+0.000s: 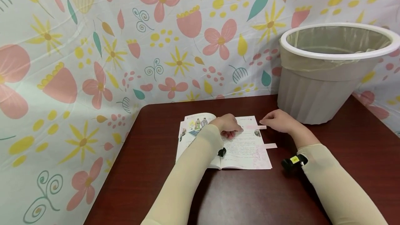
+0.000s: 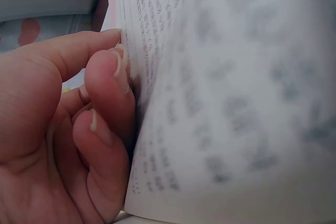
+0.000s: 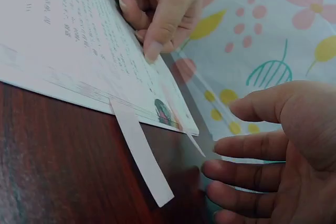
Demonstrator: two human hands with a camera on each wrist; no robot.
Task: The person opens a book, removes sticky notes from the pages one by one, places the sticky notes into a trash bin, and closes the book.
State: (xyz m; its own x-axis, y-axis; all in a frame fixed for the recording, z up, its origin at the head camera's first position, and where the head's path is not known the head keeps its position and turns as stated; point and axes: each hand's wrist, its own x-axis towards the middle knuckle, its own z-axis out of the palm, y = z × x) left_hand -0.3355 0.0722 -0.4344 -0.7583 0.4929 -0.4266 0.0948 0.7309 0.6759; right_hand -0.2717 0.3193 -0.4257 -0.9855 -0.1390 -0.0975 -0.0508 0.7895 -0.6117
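An open book (image 1: 247,153) with printed text and coloured pictures lies on the table. My left hand (image 1: 228,124) rests on its right-hand page, fingers bent and fingertips touching the paper. In the left wrist view that hand (image 2: 68,114) is close up against the page, pinching nothing that I can see. Two pale pink paper strips stick out past the book's right edge, an upper strip (image 1: 262,127) and a lower strip (image 1: 270,146). Beside the upper strip is my right hand (image 1: 280,121). The right wrist view shows this hand (image 3: 283,156) with thumb and fingers apart, fingertips near the strip's end.
A grey waste bin (image 1: 312,82) with a white rim and a plastic liner stands at the table's back right. The dark red-brown table (image 1: 150,141) carries the book. Behind it hangs a flower-patterned cloth (image 1: 125,44).
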